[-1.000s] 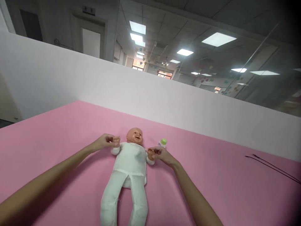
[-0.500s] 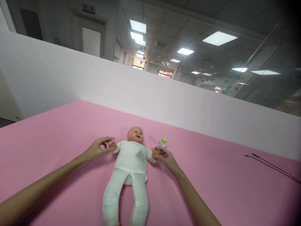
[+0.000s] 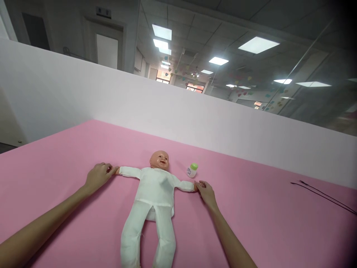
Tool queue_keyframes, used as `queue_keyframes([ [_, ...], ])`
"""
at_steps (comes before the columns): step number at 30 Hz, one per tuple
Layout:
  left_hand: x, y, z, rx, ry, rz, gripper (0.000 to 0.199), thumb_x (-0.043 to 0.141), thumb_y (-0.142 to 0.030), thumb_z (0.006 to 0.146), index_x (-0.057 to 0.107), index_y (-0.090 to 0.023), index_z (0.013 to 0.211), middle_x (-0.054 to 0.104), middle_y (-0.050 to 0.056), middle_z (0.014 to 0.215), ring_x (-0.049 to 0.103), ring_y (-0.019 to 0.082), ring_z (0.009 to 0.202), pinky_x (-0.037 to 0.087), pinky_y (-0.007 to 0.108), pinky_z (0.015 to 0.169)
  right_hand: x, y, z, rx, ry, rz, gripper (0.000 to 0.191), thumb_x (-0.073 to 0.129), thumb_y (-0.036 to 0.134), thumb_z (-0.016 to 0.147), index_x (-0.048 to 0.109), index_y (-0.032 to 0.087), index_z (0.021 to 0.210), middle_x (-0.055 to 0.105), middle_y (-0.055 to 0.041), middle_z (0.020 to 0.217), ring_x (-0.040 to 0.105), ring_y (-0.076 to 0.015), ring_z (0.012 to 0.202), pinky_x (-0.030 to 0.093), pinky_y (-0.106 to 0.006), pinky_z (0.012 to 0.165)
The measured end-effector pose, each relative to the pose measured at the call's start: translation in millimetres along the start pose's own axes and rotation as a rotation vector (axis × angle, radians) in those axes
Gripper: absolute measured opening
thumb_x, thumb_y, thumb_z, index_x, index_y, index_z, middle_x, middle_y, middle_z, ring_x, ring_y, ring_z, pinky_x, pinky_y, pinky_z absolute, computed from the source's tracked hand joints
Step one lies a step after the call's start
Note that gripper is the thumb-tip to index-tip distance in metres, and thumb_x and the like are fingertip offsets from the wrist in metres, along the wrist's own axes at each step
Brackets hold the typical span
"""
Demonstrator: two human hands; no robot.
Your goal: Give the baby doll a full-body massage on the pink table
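A baby doll (image 3: 156, 190) in a white cloth top and trousers lies on its back on the pink tabletop (image 3: 83, 149), its bald head away from me. Both its arms are stretched out sideways. My left hand (image 3: 99, 178) is closed around the doll's hand on the left, hiding most of it. On the other side my right hand (image 3: 205, 192) pinches the doll's other hand between thumb and fingers. A small bottle (image 3: 192, 171) with a light green cap stands just beyond my right hand, apart from it.
A white partition (image 3: 178, 111) runs along the far edge of the table, with glass above it. Two thin dark cables (image 3: 323, 195) lie on the pink surface at the right.
Both my hands have moved outward, drawing the doll's arms from bent to straight out at its sides. My left hand has closed on the doll's hand. The bottle has come into fuller view.
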State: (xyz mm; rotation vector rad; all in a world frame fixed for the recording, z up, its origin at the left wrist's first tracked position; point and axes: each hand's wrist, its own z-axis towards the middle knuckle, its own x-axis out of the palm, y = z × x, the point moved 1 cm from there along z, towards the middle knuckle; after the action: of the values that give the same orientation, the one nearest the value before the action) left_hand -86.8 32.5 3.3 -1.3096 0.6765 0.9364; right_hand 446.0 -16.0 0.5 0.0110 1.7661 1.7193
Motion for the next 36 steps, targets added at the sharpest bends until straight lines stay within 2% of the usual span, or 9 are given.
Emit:
queue_keyframes([
  [3, -1.5, -1.8, 4.7, 0.011, -0.05, 0.029, 0.05, 0.043, -0.058, 0.094, 0.074, -0.021, 0.104, 0.066, 0.014, 0.105, 0.062, 0.033, 0.103, 0.041, 0.033, 0.063, -0.9, 3.6, 1.5, -0.061, -0.073, -0.101, 0.05, 0.074, 0.054, 0.067, 0.07, 0.017, 0.101, 0.068, -0.0149, 0.111, 0.062, -0.0325, 0.11, 0.048, -0.043, 0.095],
  [6, -5.3, -24.5, 5.0, 0.122, -0.187, -0.001, 0.051, 0.048, -0.048, 0.093, 0.063, -0.021, 0.134, 0.06, 0.016, 0.122, 0.058, 0.034, 0.113, 0.047, 0.036, 0.071, -1.4, 13.8, 3.1, -0.117, -0.108, -0.169, 0.049, 0.07, 0.048, 0.071, 0.071, 0.017, 0.108, 0.063, -0.0166, 0.123, 0.061, -0.033, 0.111, 0.047, -0.045, 0.097],
  [9, -6.4, -78.9, -6.4, 0.357, -0.231, -0.235, 0.047, 0.051, -0.041, 0.095, 0.059, -0.025, 0.138, 0.058, 0.012, 0.127, 0.059, 0.03, 0.111, 0.051, 0.038, 0.081, 2.4, 30.6, 5.3, -0.216, -0.127, -0.219, 0.045, 0.063, 0.042, 0.077, 0.07, 0.017, 0.114, 0.062, -0.0151, 0.125, 0.064, -0.0265, 0.092, 0.05, -0.044, 0.091],
  [13, 10.2, -176.0, -23.5, 0.582, 0.004, -0.694, 0.037, 0.06, -0.038, 0.094, 0.066, -0.024, 0.128, 0.067, 0.009, 0.114, 0.063, 0.026, 0.103, 0.05, 0.039, 0.091, 14.7, 53.8, 8.8, -0.315, -0.106, -0.226, 0.042, 0.058, 0.042, 0.083, 0.068, 0.019, 0.117, 0.064, -0.012, 0.12, 0.063, -0.023, 0.084, 0.052, -0.04, 0.085],
  [15, 29.1, -219.4, -22.9, 0.472, 0.244, -0.992, 0.035, 0.067, -0.038, 0.091, 0.07, -0.022, 0.122, 0.071, 0.009, 0.106, 0.065, 0.025, 0.098, 0.051, 0.037, 0.091, 20.6, 63.0, 10.7, -0.36, -0.107, -0.238, 0.04, 0.056, 0.04, 0.085, 0.067, 0.018, 0.117, 0.065, -0.0123, 0.118, 0.062, -0.024, 0.088, 0.052, -0.04, 0.085],
  [17, 53.4, -254.2, -16.3, 0.129, 0.529, -1.317, 0.025, 0.078, -0.031, 0.084, 0.075, -0.017, 0.104, 0.073, 0.01, 0.096, 0.067, 0.024, 0.093, 0.05, 0.038, 0.096, 24.2, 69.6, 12.8, -0.402, -0.122, -0.258, 0.037, 0.053, 0.036, 0.087, 0.066, 0.017, 0.116, 0.065, -0.0132, 0.118, 0.061, -0.0254, 0.094, 0.051, -0.041, 0.089],
  [19, 76.7, -281.4, -6.6, -0.025, 0.646, -1.417, 0.022, 0.077, -0.033, 0.086, 0.073, -0.012, 0.095, 0.074, 0.015, 0.098, 0.07, 0.023, 0.09, 0.052, 0.039, 0.096, 25.3, 73.1, 15.1, -0.438, -0.144, -0.285, 0.034, 0.049, 0.034, 0.089, 0.066, 0.017, 0.113, 0.066, -0.0141, 0.117, 0.06, -0.0275, 0.101, 0.049, -0.044, 0.094],
  [28, 139.2, -347.4, 21.3, -0.331, 0.796, -1.6, 0.051, 0.034, -0.049, 0.107, 0.063, -0.008, 0.114, 0.059, 0.026, 0.139, 0.063, 0.023, 0.124, 0.05, 0.029, 0.106, 23.1, 48.1, 32.4, -0.563, -0.041, -0.405, 0.052, 0.047, 0.019, 0.085, 0.058, 0.016, 0.136, 0.057, -0.0137, 0.143, 0.046, -0.0294, 0.138, 0.035, -0.049, 0.119],
  [36, 130.4, -340.6, 17.5, -0.327, 0.828, -1.635, 0.062, 0.045, -0.064, 0.099, 0.064, -0.009, 0.119, 0.062, 0.024, 0.136, 0.064, 0.025, 0.122, 0.05, 0.032, 0.106, 39.1, 54.9, 11.1, -0.51, 0.041, -0.265, 0.061, 0.042, 0.045, 0.1, 0.043, 0.015, 0.153, 0.04, -0.0141, 0.162, 0.029, -0.0299, 0.153, 0.022, -0.054, 0.126],
])
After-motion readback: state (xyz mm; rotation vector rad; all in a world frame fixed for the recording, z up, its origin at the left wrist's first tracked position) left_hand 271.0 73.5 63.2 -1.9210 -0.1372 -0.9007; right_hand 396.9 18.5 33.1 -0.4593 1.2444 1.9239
